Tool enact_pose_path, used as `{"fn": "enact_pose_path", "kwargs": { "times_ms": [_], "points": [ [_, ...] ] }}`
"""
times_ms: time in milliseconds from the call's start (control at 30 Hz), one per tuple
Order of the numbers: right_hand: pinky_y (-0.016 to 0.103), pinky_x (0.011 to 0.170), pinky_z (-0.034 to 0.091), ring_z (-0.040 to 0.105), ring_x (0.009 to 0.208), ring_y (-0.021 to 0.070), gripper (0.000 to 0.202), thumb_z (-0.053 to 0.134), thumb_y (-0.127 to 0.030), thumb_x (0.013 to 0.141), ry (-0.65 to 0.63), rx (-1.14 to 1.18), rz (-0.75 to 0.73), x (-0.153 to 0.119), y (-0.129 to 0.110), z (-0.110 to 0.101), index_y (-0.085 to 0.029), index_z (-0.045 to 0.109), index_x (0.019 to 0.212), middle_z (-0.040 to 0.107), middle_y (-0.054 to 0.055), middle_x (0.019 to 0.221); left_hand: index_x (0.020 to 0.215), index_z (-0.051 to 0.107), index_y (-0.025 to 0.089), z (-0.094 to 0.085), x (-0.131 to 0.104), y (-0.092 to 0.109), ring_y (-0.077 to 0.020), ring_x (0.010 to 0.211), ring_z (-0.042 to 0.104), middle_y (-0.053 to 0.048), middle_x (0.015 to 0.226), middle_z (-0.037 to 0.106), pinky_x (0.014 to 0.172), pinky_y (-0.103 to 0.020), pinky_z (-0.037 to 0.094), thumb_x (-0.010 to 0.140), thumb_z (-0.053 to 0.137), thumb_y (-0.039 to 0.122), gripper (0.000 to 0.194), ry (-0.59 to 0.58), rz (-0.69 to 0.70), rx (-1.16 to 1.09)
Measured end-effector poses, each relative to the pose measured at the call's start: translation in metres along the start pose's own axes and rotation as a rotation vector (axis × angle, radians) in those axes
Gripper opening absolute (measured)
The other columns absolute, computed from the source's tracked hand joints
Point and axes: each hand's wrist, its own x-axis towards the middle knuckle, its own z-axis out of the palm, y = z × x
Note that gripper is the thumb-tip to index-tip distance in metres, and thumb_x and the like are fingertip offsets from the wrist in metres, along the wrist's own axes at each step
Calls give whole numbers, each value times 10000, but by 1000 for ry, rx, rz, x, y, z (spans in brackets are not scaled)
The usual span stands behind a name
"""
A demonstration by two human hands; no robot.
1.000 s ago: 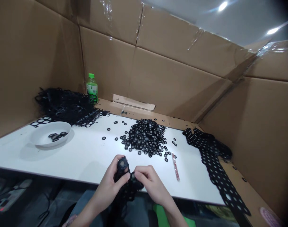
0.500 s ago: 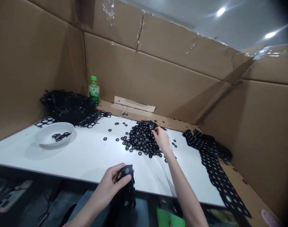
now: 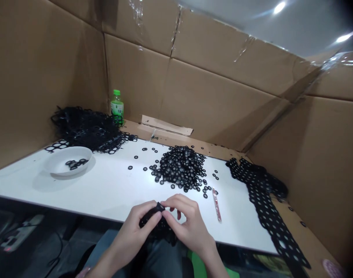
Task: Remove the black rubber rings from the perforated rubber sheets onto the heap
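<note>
Over the front edge of the white table, my left hand (image 3: pixel 137 226) is closed on a black perforated sheet (image 3: pixel 160 227), folded or bunched and hanging toward my lap. My right hand (image 3: pixel 188 220) pinches the upper edge of the same sheet, thumb against forefinger, close to my left thumb. Any small piece between the right fingertips is hidden. Beyond the hands lies a heap of small black rings (image 3: pixel 182 166) with pale centres, several scattered loose around it. A thin reddish strip-shaped tool (image 3: pixel 217 204) rests right of the heap.
On the left, a white bowl (image 3: pixel 53 164) holds a few black rings. Behind it sits a tangle of black cut-out netting (image 3: pixel 86 129) beside a green bottle (image 3: pixel 117 107). Long perforated black sheets (image 3: pixel 266 208) lie along the right edge. Cardboard walls (image 3: pixel 211 85) surround the table.
My right hand has come back from the ring heap to the sheet in my left hand. The reddish strip, formerly covered by my forearm, now shows.
</note>
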Motion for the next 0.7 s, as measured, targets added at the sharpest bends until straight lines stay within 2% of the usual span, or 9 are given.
{"fn": "enact_pose_path", "kwargs": {
  "times_ms": [133, 267, 333, 400, 433, 500, 533, 600, 700],
  "points": [
    [236, 550, 413, 555, 671, 142, 141, 508, -185, 819, -1, -67, -53, -1, -4, 4, -151, 641, 849, 632, 52, 717, 946, 650, 210, 0, 3, 15, -182, 844, 585, -30, 908, 659, 766, -237, 469, 829, 491, 298, 216, -75, 124, 97],
    [237, 515, 412, 525, 553, 124, 166, 463, -177, 827, 95, -18, -13, -4, -3, 11, -160, 593, 725, 597, 27, 623, 873, 657, 194, -1, 0, 15, -165, 729, 585, -22, 816, 664, 636, -203, 465, 811, 517, 291, 181, -100, 89, 50],
    [217, 453, 404, 519, 502, 115, 187, 450, -223, 844, 255, 103, 76, -1, 7, 4, -167, 553, 699, 594, 19, 594, 886, 647, 182, -1, -4, 9, -166, 722, 590, -26, 858, 665, 655, -213, 472, 775, 562, 312, 191, -33, -22, -79],
    [206, 396, 379, 492, 447, 109, 208, 429, -287, 863, 505, 163, 171, 8, 24, -14, -170, 533, 725, 592, 10, 564, 901, 626, 169, 1, -7, 7, -168, 723, 597, -25, 840, 662, 684, -230, 482, 760, 572, 347, 234, 25, -171, -273],
    [209, 394, 377, 482, 440, 111, 213, 423, -310, 865, 646, 140, 220, 15, 35, -25, -170, 534, 749, 587, 5, 550, 906, 615, 166, 2, -8, 8, -169, 716, 601, -21, 806, 660, 688, -239, 487, 757, 570, 367, 254, 34, -245, -377],
    [221, 413, 376, 470, 430, 108, 250, 434, -347, 851, 764, 5, 241, 34, 60, -48, -165, 555, 730, 604, 17, 582, 904, 601, 162, 4, -8, 15, -174, 687, 611, -12, 740, 655, 676, -260, 498, 743, 575, 403, 292, 28, -377, -550],
    [233, 458, 399, 510, 480, 125, 259, 436, -355, 846, 770, -98, 236, 45, 73, -57, -162, 573, 739, 611, 27, 596, 898, 598, 160, 5, -8, 20, -178, 669, 616, -13, 724, 656, 656, -269, 503, 729, 585, 421, 311, 18, -431, -606],
    [278, 602, 442, 571, 596, 158, 272, 424, -340, 841, 671, -306, 231, 65, 96, -66, -157, 611, 766, 636, 51, 650, 878, 599, 155, 6, -6, 30, -184, 653, 629, -22, 734, 665, 626, -271, 509, 693, 622, 436, 337, 26, -488, -651],
    [321, 662, 446, 575, 607, 179, 214, 538, -323, 763, 552, -351, 237, 78, 113, -58, -156, 653, 830, 661, 63, 697, 854, 599, 159, 5, -2, 39, -195, 697, 646, -37, 788, 676, 581, -244, 515, 626, 702, 362, 323, 74, -477, -641]
  ]
}}
